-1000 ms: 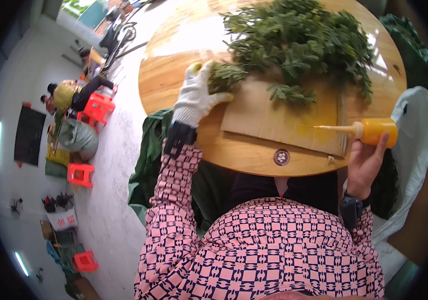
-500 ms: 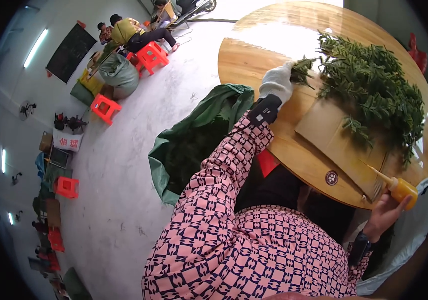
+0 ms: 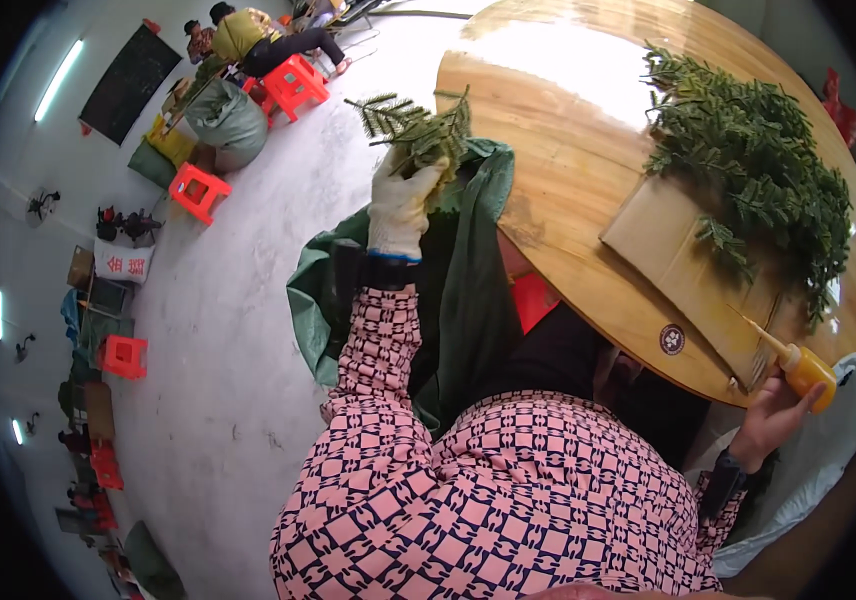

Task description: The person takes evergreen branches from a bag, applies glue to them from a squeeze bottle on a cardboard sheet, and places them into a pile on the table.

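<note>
My left hand [image 3: 406, 205], in a white knit glove, grips an artificial green pine sprig [image 3: 428, 130] above a dark green sack [image 3: 313, 290] beside the round wooden table [image 3: 558, 150]. My bare right hand [image 3: 778, 405] is closed on a yellow squeeze bottle [image 3: 810, 375] at the table's near right edge, its long nozzle over a piece of cardboard [image 3: 653, 240]. A pile of green branches [image 3: 748, 160] covers part of the cardboard and the table's right side.
Several red stools [image 3: 198, 190] stand on the pale floor [image 3: 203, 370] to the left. Seated people [image 3: 248, 40] are near a pale bulky sack [image 3: 228, 125] at the back left. A light plastic sack [image 3: 838, 470] is right of me.
My left hand has moved left, off the table to above the green sack, carrying a sprig. My view has turned leftward. My right hand still holds the bottle.
</note>
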A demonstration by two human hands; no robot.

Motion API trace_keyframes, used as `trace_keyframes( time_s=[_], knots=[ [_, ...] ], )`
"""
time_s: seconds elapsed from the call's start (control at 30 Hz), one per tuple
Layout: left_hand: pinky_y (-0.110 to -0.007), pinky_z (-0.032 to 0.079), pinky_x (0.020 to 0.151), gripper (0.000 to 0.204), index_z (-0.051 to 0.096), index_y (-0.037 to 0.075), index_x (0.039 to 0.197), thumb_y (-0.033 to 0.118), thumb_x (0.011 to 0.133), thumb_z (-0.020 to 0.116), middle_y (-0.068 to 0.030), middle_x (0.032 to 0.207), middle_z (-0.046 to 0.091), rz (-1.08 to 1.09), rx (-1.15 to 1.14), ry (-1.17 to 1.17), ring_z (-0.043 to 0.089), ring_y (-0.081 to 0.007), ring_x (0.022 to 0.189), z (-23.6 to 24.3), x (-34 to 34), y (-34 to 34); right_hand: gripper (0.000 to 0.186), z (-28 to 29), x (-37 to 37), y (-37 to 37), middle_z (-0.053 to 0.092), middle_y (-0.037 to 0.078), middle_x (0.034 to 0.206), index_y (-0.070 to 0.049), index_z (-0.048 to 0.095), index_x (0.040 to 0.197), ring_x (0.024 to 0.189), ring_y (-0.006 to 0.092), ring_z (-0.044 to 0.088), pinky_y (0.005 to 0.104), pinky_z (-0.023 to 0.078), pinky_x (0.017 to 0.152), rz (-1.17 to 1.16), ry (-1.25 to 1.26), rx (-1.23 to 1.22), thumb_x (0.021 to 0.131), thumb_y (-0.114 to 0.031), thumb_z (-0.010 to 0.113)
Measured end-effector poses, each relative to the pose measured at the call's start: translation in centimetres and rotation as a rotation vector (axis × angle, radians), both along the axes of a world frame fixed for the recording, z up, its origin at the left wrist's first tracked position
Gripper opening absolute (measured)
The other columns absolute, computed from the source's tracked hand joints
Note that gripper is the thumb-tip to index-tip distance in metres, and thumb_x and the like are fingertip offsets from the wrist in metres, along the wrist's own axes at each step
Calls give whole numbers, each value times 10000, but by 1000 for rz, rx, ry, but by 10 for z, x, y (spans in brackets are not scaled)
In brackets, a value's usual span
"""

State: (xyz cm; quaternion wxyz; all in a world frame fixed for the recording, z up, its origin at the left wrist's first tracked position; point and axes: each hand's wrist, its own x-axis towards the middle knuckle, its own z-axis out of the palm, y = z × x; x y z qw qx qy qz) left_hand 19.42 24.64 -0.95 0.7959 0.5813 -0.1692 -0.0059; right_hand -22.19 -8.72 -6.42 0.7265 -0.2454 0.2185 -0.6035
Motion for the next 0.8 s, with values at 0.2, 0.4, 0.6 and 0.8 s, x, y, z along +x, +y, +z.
trace_keyframes(
  time_s=[0.2,0.4,0.6,0.8],
  knots=[
    [-236,514,638,397,608,39,1139,-22,764,724,-42,902,674,186,207,93,632,-125,756,-60,-18,77,604,-14,-2,-15,505,175,1290,36,404,1308,1192,313,493,413,351,1077,27,24,-10,919,-393,577],
    [-333,521,687,549,533,69,1238,163,751,769,-99,988,667,569,1000,-208,642,-257,790,-119,-30,124,674,-7,0,-19,450,209,1334,80,340,1343,1243,365,431,453,297,1114,-13,95,-48,914,-382,580],
    [-439,465,855,810,387,103,1365,328,697,786,-114,1238,541,607,1570,-323,533,-332,1078,-168,-41,119,715,-4,-4,-21,418,225,1345,94,315,1343,1242,393,413,489,278,1121,15,154,-110,886,-368,615],
    [-466,395,934,875,332,138,1414,401,698,761,-94,1316,472,278,1689,-385,432,-317,1207,-238,-53,101,729,1,-5,-19,417,226,1345,95,315,1342,1248,398,405,499,281,1117,-12,214,-192,877,-375,623]
  ],
)
